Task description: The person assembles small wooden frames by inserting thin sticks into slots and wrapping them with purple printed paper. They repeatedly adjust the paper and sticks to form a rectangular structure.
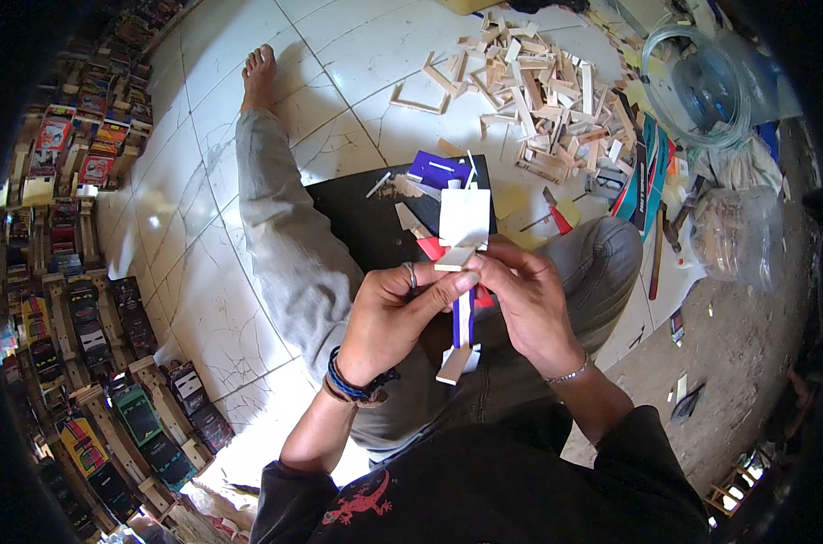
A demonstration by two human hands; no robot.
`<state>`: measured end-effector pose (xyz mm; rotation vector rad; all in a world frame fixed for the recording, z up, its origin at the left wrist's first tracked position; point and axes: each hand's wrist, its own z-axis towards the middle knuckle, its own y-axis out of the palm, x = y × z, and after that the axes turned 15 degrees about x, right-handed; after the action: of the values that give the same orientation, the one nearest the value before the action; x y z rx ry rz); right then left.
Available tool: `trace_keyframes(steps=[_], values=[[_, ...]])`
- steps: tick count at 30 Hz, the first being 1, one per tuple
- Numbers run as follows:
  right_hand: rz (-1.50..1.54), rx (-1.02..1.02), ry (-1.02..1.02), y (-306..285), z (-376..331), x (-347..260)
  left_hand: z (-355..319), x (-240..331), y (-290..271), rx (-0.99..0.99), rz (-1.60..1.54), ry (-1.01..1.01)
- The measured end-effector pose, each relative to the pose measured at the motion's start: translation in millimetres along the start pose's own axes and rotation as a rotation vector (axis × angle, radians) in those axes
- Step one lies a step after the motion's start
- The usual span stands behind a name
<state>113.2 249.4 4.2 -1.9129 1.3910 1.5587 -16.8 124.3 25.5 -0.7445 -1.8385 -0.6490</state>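
Both hands meet above my lap around a small U-shaped wooden frame [464,326] with a purple-covered bar and pale end pieces. My left hand [384,313], with a ring and wristbands, pinches the upper end between thumb and fingers. From the other side my right hand [531,304] grips the same end, fingertips close to the left thumb. A white card-like piece [466,216] shows just beyond that end; whether it is attached I cannot tell. Under the hands, a blade with a red handle [415,225] lies on a black board [343,199], its handle partly covered.
A purple piece [434,168] and thin strips lie on the board. Farther right is a heap of wooden pieces [543,95]. Nearby are another red-handled blade [558,218], a hammer [658,254] and coiled clear tubing [652,68]. Rows of wooden-framed items [139,417] stand left.
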Motion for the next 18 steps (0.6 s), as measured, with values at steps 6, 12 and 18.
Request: trace_keyframes(steps=[6, 12, 18], values=[[-0.073, 0.048, -0.026, 1.3, 2.7, 5.5, -6.8, -5.6, 5.5, 0.052, 0.02, -0.034], [-0.083, 0.051, -0.043, 2.7, 3.3, 8.4, -1.0, -13.2, 2.7, 0.092, 0.122, 0.022], [-0.053, -0.085, 0.093, -4.4, 3.6, -3.2, 2.8, -22.2, 1.9, 0.108, 0.045, 0.041]])
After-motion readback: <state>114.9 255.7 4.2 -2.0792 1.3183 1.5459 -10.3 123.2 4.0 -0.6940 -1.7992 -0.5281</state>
